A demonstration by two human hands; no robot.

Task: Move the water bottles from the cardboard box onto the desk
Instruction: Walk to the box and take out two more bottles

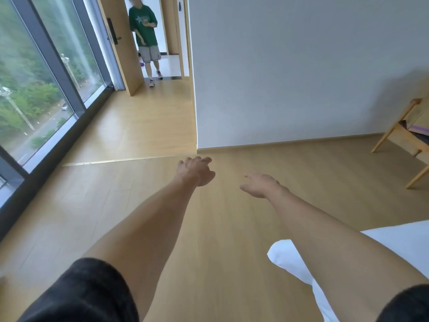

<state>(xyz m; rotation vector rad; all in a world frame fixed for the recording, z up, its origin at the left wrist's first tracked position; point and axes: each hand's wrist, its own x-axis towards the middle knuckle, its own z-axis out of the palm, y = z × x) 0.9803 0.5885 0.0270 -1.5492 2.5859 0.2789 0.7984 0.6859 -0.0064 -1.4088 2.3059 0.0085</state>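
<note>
No water bottle, cardboard box or desk shows in the head view. Both my arms stretch forward over the wooden floor. My left hand (196, 170) hangs with its fingers loosely curled and holds nothing. To its right, my right hand (261, 184) is spread with relaxed fingers, also holding nothing. Black short sleeves cover both upper arms at the bottom of the frame.
A person in a green shirt (144, 31) stands in the doorway beside an open wooden door (120, 43). Floor-to-ceiling windows (34, 89) line the left. A white wall (301, 66) faces me. A wooden chair (408, 135) stands at the right, white bedding (394, 240) at lower right.
</note>
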